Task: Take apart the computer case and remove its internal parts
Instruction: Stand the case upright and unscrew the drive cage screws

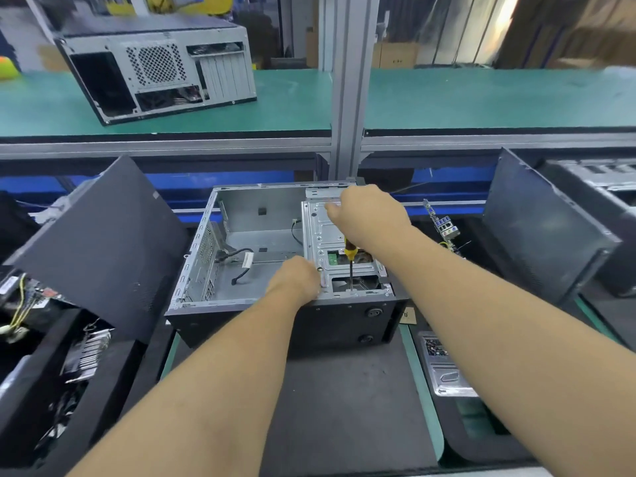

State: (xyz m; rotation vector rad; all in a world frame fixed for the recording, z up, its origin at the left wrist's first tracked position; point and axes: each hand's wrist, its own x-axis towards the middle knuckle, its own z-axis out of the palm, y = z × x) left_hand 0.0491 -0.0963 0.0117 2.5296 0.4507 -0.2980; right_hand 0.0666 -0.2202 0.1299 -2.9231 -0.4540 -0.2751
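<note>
An open computer case (241, 208) lies on its side on the dark mat in front of me, its main bay bare except for a loose black cable (241, 261). A silver metal drive cage (327, 232) fills the case's right part. My right hand (370, 215) reaches over the cage and grips a yellow-handled screwdriver (350, 259), whose shaft points down toward the cage's near edge. My left hand (297, 278) grips the cage's left near edge with curled fingers.
A black side panel (103, 249) leans at the left, another black panel (543, 228) at the right. Bins with removed parts and cables sit at both sides. A second computer case (155, 67) stands on the green shelf behind. A circuit board (445, 230) sticks up at the right.
</note>
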